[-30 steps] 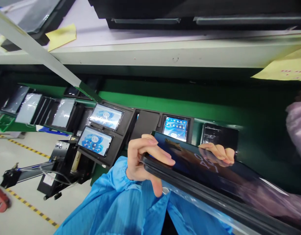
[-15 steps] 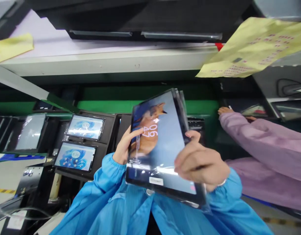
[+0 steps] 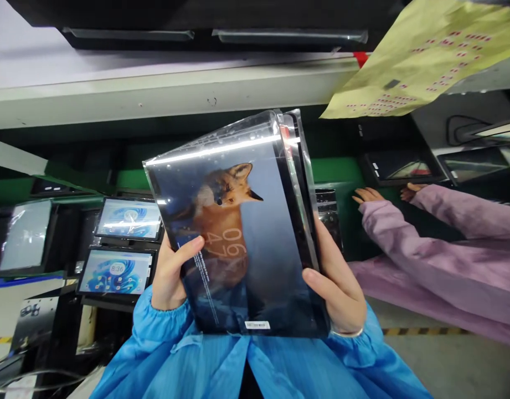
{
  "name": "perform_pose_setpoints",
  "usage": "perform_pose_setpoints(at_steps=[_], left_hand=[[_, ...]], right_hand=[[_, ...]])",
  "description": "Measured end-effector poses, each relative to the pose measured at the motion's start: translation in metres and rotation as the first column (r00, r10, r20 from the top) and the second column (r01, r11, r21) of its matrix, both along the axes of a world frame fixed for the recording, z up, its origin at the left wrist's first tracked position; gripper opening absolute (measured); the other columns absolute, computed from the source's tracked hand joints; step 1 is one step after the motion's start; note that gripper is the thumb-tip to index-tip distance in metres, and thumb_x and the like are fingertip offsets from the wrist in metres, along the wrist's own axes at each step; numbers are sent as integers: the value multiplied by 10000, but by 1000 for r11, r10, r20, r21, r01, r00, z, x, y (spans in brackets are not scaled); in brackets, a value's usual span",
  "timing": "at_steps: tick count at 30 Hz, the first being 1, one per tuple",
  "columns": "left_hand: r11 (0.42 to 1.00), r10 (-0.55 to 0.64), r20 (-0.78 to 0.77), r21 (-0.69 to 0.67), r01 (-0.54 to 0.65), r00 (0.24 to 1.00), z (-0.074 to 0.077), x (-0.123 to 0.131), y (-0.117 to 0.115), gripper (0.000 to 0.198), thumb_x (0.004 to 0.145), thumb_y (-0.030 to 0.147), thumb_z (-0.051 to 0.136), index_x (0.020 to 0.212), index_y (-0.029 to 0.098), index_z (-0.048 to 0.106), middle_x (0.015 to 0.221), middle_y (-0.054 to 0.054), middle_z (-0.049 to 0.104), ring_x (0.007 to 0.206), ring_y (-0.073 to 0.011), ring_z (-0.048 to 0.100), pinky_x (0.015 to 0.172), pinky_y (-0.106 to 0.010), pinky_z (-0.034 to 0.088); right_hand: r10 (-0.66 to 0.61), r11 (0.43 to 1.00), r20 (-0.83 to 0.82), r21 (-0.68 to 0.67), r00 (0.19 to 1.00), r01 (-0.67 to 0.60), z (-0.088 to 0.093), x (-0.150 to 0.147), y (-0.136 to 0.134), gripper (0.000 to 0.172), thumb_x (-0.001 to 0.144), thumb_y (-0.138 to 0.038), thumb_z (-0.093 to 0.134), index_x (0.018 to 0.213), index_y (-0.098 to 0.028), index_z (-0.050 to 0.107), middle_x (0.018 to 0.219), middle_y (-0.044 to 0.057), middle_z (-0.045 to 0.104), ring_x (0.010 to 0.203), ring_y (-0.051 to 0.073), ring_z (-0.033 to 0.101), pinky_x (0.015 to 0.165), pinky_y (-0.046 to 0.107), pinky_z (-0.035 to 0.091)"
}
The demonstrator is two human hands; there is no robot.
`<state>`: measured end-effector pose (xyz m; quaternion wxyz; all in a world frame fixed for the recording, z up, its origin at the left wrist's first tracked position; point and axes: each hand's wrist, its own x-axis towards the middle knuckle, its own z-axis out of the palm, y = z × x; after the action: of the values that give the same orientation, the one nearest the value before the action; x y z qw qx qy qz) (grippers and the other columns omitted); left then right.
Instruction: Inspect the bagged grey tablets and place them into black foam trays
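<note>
Lit tablets: two in dark cradles at far left, screens on, standing on the green line behind the hands; other film-covered screens sit further left, dim.

Left hand: grips the stack's left edge; thumb lies across the front glass, the other fingers hidden behind, so closed on the stack. Blue sleeve below it.

Stack: several tablets held together upright, close before the camera, between both hands, above the blue lap. The front one is lit, showing a fox and clock digits, and is wrapped in clear film that glares along the top. A small white label sits near the bottom edge. At least two more edges show behind it at upper right.

Handling: judged stiff, fairly heavy as a bundle, glass-fronted and fragile; the film looks slick, so units may slide against each other. Best held by both long edges, low down, with thumbs in front and fingers behind.

Right hand: wraps the stack's right edge, thumb on the front near the lower corner, fingers behind; closed on it.

Co-worker: pink sleeve at right, hands reaching to a dark device on the line, well apart from the stack.

Yellow sheet: hangs from the shelf at upper right.
</note>
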<state>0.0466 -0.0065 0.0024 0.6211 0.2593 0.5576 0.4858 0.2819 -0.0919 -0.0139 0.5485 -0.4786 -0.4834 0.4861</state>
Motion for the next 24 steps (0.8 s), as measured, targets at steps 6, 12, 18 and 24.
perform_pose_setpoints(at_steps=[6, 12, 18, 24], left_hand=[[1000, 2, 23, 8, -2, 1000, 2, 1, 2, 663, 607, 304, 959, 1228, 266, 730, 1016, -44, 824, 913, -295, 815, 846, -393, 680], [1000, 13, 32, -15, -12, 999, 4, 4, 3, 688, 598, 308, 966, 1242, 276, 727, 986, -33, 828, 898, -290, 817, 896, -405, 671], [1000, 8, 27, -8, -8, 1000, -1, 0, 6, 673, 590, 305, 972, 1218, 269, 734, 1004, -44, 825, 926, -307, 814, 900, -422, 668], [1000, -15, 17, 3, 15, 1000, -8, -5, 9, 658, 624, 306, 956, 1242, 275, 730, 1022, -53, 824, 968, -314, 808, 909, -425, 665]], right_hand=[[-3, 1000, 99, 4, 995, 2, 5, 1, 2, 653, 1059, -329, 545, 1653, -420, 288, 1699, -114, 332, 1576, 230, 331, 1300, 408, 356], [12, 1000, 114, 26, 993, -15, 7, 0, 4, 653, 1071, -330, 526, 1660, -431, 261, 1694, -107, 363, 1560, 226, 376, 1282, 393, 390], [5, 999, 77, 51, 997, -9, 10, -1, 4, 652, 1064, -279, 546, 1640, -468, 307, 1694, -125, 360, 1555, 205, 382, 1276, 344, 391], [-30, 999, 123, 18, 992, 28, 3, -3, 6, 719, 1028, -313, 628, 1658, -409, 295, 1701, -55, 379, 1547, 255, 410, 1256, 421, 436]])
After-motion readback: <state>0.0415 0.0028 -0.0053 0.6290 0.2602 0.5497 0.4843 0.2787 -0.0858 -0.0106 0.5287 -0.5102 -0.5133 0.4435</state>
